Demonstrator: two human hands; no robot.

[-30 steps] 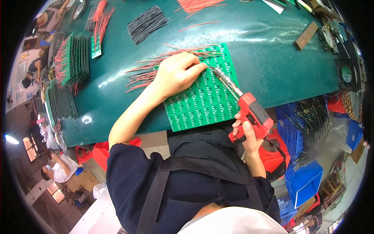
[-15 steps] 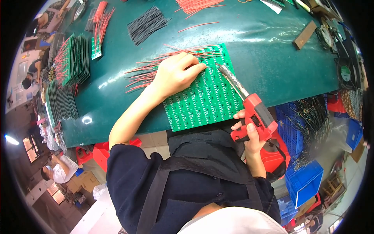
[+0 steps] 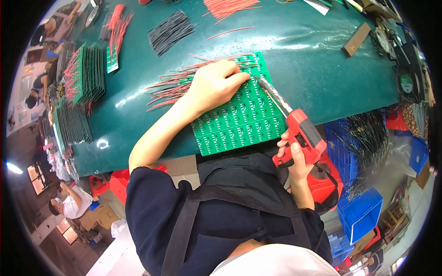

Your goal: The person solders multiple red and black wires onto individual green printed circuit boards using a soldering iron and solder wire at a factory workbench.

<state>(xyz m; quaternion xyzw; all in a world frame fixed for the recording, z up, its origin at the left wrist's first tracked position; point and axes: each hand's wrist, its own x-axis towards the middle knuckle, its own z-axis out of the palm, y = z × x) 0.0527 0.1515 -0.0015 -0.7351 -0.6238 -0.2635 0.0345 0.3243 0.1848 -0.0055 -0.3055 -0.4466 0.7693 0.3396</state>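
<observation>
A green panel of small circuit boards lies on the table's near edge. Red wires fan out to the left from its upper rows. My left hand rests over these wires, thumb and forefinger pinched close to the panel's upper right; whatever is between the fingertips is too small to make out. In my right hand is a red soldering gun, gripped by its handle. Its long metal barrel points up and left, with the tip at the panel just right of my left fingertips.
Bundles of black wires and red wires lie farther back. Stacked circuit boards stand at the left. A wooden block and a fan are at the right. Blue crates stand below the table's right side.
My left hand has slid a little right along the panel, bringing its fingertips nearer the soldering gun's tip. The right hand keeps its grip, nearly still.
</observation>
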